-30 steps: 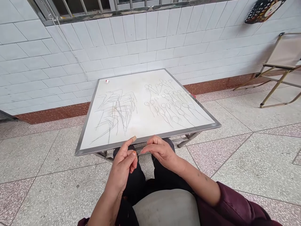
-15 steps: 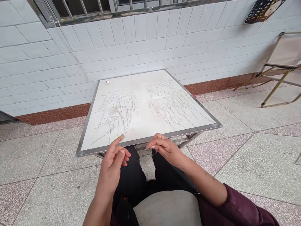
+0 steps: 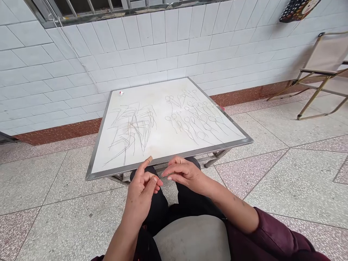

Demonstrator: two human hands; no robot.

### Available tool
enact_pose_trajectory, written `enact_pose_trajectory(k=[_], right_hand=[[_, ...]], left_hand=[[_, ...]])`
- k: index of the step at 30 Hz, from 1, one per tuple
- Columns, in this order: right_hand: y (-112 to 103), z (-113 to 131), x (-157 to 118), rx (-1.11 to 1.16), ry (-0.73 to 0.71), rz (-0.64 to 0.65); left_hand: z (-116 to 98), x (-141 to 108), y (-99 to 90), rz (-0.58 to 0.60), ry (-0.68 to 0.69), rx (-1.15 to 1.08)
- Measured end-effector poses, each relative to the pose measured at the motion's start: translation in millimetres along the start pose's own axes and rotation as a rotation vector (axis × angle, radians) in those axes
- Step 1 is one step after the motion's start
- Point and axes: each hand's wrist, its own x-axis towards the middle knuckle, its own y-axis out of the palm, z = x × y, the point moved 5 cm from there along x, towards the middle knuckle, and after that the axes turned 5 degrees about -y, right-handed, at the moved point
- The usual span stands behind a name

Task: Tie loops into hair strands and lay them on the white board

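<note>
My left hand [image 3: 144,183] and my right hand [image 3: 185,172] are close together in front of the table's near edge, above my lap. The right thumb and fingers pinch a thin wire, only faintly visible between the hands. The left thumb presses against the fingers, with the index finger, tape at its tip, pointing up; what it pinches is too small to make out. On the white table [image 3: 160,141], bent thin wires [image 3: 133,123] lie tangled at the left, and several wires with looped ends [image 3: 191,119] lie spread at the right.
A small red and white object [image 3: 121,93] sits at the table's far left corner. Behind stands a white tiled wall [image 3: 154,54] with a barred window. To the right is a folding chair [image 3: 326,58], and a patterned bag [image 3: 297,11] hangs on the wall.
My left hand has moved right and its thumb has closed against the fingers. My right hand has shifted slightly left, so the hands are nearer each other. The view has shifted a little.
</note>
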Motion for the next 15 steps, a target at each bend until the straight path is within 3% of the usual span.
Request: enact_pose_trajectory(k=[5,15], right_hand=[[1.2,12.4,-0.4,-0.214,-0.141,-0.109],[8.3,23.5,1.9,-0.538,-0.209,-0.035]], left_hand=[[2.8,0.7,6.9,0.029,-0.051,-0.045],[8.0,1.7,10.0,0.040,-0.086,-0.045]])
